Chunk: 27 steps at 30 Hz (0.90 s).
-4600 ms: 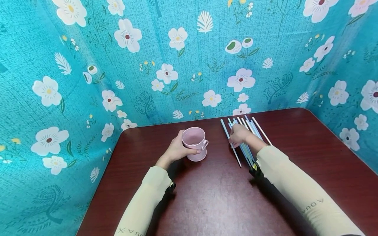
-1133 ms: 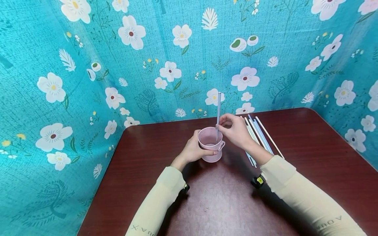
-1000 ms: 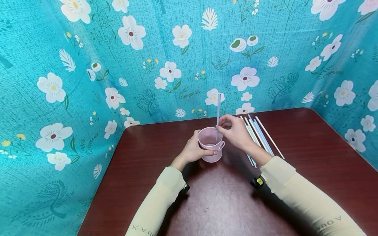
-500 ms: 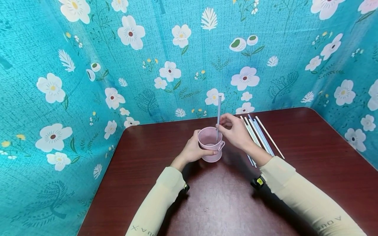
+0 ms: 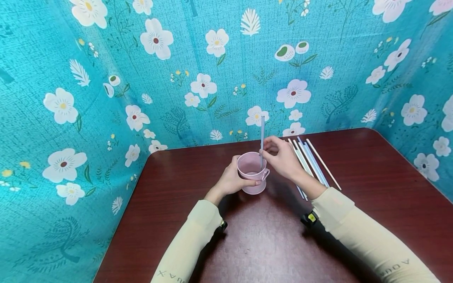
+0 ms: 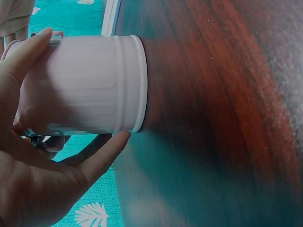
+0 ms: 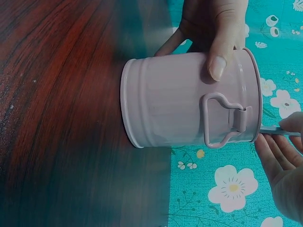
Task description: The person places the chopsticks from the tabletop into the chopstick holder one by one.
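L. hand (image 5: 231,180) grips pink pail (image 5: 251,162), upright nr. far edge of counter (image 5: 173,192); R. hand (image 5: 282,158) pinches bluish stick (image 5: 262,131), lower end inside. Step: prob. insertion; next move likely calls for loosening R. pinch, stick leaning on rim.

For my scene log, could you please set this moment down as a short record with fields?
Left hand: grips a pink bucket
Right hand: pinches a blue-grey stick
Held stick: near upright, lower end inside the bucket
Bucket: upright on the table
Other sticks: white and blue, lying on the table, some partly hidden
Backdrop: turquoise cloth with flowers
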Tool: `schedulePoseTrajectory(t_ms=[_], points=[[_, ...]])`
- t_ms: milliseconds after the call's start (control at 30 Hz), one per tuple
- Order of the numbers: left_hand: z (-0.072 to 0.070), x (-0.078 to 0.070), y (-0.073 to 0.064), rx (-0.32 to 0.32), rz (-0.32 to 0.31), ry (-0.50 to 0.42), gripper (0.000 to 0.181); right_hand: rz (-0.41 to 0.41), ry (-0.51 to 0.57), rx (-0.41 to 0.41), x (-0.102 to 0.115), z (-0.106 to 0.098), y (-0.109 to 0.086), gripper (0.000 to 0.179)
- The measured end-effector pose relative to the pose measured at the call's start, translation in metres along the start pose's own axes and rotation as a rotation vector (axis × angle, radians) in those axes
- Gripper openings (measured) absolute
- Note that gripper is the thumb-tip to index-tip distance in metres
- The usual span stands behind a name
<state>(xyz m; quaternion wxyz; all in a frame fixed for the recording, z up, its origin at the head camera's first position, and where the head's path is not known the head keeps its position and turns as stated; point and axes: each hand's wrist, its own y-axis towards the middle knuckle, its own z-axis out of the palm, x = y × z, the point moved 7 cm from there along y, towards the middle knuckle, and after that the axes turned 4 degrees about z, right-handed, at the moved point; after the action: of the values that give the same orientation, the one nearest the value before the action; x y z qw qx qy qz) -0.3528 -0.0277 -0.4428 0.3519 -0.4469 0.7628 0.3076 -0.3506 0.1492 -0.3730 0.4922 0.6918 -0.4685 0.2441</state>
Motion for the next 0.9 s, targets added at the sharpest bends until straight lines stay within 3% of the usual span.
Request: schedulePoseTrajectory(t_ms=[900], points=[[0.0012,0.0003,0.0003,-0.001,0.0,-0.027,0.095,-0.019,-0.018,-0.017,0.0011,-0.0048,0.0003,0.018]])
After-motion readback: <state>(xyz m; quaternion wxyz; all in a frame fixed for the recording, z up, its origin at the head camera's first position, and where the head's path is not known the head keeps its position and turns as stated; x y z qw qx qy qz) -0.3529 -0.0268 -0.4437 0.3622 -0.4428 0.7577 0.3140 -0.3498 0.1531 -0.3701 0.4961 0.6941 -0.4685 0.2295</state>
